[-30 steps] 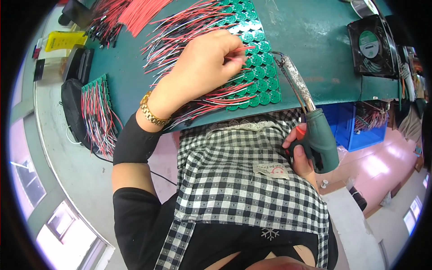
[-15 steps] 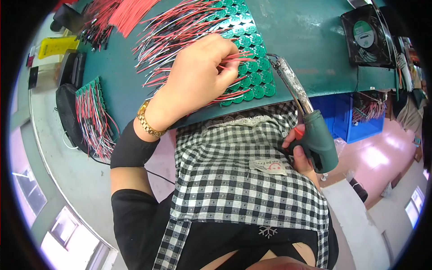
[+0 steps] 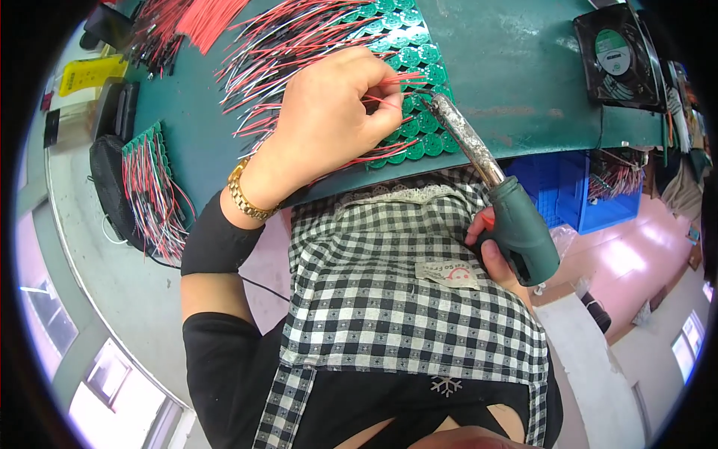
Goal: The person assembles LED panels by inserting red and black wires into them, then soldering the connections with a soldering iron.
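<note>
Several red wires (image 3: 404,78) are pinched between the thumb and fingers of my left hand (image 3: 336,105), their ends reaching over a panel of round green circuit boards (image 3: 431,144). My right hand (image 3: 493,251) is wrapped round the dark green handle of a soldering gun (image 3: 521,228). Its bent tip is at the wire ends, over the boards; whether it touches a pad I cannot tell. Rows of red, white and black wires (image 3: 299,37) fan out leftward from the panel, partly hidden under my left hand.
A bundle of loose red wires (image 3: 213,22) lies at the back left. Another wired board panel (image 3: 153,179) rests on a black bag at the left. A black fan (image 3: 619,56) stands at the back right. Below the table edge is a blue crate (image 3: 606,209) with wires.
The soldering gun has moved left, bringing its tip from beside the panel to the wire ends over the boards. My left hand has barely moved and still pinches the red wires.
</note>
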Motion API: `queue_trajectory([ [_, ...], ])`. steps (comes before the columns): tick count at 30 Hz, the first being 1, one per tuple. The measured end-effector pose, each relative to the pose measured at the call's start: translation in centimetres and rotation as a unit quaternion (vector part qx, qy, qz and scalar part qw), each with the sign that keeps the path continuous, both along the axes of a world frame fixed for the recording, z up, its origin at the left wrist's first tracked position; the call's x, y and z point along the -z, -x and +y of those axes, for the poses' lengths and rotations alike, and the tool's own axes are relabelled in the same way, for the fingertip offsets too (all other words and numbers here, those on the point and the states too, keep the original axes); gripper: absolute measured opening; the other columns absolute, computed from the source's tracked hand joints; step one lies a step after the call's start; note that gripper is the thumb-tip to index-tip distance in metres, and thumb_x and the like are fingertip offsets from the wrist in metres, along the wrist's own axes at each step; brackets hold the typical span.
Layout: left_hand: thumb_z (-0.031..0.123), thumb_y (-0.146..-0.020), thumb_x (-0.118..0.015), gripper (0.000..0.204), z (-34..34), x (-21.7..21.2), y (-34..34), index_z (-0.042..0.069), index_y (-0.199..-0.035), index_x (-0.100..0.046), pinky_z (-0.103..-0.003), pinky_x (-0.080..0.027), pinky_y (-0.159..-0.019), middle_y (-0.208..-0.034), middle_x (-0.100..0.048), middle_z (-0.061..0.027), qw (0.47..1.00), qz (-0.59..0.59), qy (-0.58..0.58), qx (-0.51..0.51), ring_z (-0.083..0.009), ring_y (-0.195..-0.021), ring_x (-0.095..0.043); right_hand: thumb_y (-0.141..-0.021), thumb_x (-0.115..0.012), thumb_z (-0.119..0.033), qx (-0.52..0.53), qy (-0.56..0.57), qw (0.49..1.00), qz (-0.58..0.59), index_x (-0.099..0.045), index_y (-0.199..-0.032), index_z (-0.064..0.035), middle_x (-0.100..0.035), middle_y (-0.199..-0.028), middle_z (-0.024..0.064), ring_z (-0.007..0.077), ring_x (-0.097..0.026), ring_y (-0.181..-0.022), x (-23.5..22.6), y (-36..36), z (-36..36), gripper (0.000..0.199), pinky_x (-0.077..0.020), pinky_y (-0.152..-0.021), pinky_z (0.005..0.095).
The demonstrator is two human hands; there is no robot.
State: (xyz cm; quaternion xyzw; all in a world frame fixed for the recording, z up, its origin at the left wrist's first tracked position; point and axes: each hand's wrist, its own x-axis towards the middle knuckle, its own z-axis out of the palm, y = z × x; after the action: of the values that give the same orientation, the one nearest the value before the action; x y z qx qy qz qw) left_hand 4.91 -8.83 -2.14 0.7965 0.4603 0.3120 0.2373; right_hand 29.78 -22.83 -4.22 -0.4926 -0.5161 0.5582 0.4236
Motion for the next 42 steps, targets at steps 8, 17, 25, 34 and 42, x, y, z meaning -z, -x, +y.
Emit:
queue_trajectory([
  [8, 0.001, -0.070, -0.066, 0.007, 0.1, 0.1, 0.0, 0.003, -0.074, -0.062, -0.021, -0.040, -0.047, -0.070, -0.054, -0.0026, 1.000, 0.005, -0.014, 0.001, -0.0088, -0.053, -0.050, -0.079, -0.062, -0.009, 0.003, 0.017, 1.000, 0.013, -0.062, -0.094, 0.0027, -0.063, -0.080, 0.0085, 0.0145, -0.061, -0.066, 0.0, 0.0, 0.0, 0.019, -0.0507, -0.062, 0.0263],
  [17, 0.009, -0.068, -0.066, 0.005, -0.1, 0.2, 0.0, 0.006, -0.070, -0.062, -0.032, -0.049, -0.054, -0.068, -0.059, -0.0048, 0.999, 0.041, -0.002, -0.016, -0.0205, -0.062, -0.061, -0.081, -0.063, -0.019, 0.001, 0.028, 0.998, 0.052, -0.058, -0.098, 0.0024, -0.059, -0.081, 0.0080, 0.0139, -0.057, -0.067, -0.3, 0.3, -0.1, 0.029, -0.0478, -0.061, 0.0266],
  [25, 0.009, -0.068, -0.066, 0.005, 0.0, 0.1, 0.0, 0.006, -0.070, -0.063, -0.032, -0.049, -0.055, -0.068, -0.059, -0.0049, 0.999, 0.038, 0.006, -0.019, -0.0204, -0.063, -0.061, -0.083, -0.064, -0.029, 0.052, 0.041, 0.996, 0.065, -0.052, -0.110, 0.0011, -0.056, -0.083, 0.0094, 0.0150, -0.055, -0.068, -0.4, 0.4, -0.3, 0.043, -0.0468, -0.062, 0.0286],
  [34, 0.004, -0.073, -0.065, 0.005, 0.1, -0.3, -0.1, 0.003, -0.075, -0.061, -0.023, -0.043, -0.049, -0.069, -0.054, -0.0036, 0.998, 0.067, -0.007, 0.001, -0.0122, -0.054, -0.053, -0.080, -0.070, -0.038, 0.064, 0.075, 0.991, 0.088, -0.045, -0.121, -0.0035, -0.057, -0.086, 0.0101, 0.0175, -0.057, -0.073, 0.7, 0.1, -0.5, 0.059, -0.0468, -0.063, 0.0297],
  [42, 0.007, -0.090, -0.057, 0.009, 0.5, -1.4, 1.9, 0.004, -0.096, -0.064, -0.032, -0.050, -0.066, -0.082, -0.062, -0.0094, 0.993, 0.040, -0.100, -0.036, -0.0241, -0.072, -0.061, -0.081, -0.067, -0.038, 0.067, 0.042, 0.994, 0.082, -0.043, -0.123, -0.0037, -0.057, -0.086, 0.0095, 0.0173, -0.057, -0.072, 1.4, -0.3, -0.9, 0.059, -0.0463, -0.062, 0.0294],
])
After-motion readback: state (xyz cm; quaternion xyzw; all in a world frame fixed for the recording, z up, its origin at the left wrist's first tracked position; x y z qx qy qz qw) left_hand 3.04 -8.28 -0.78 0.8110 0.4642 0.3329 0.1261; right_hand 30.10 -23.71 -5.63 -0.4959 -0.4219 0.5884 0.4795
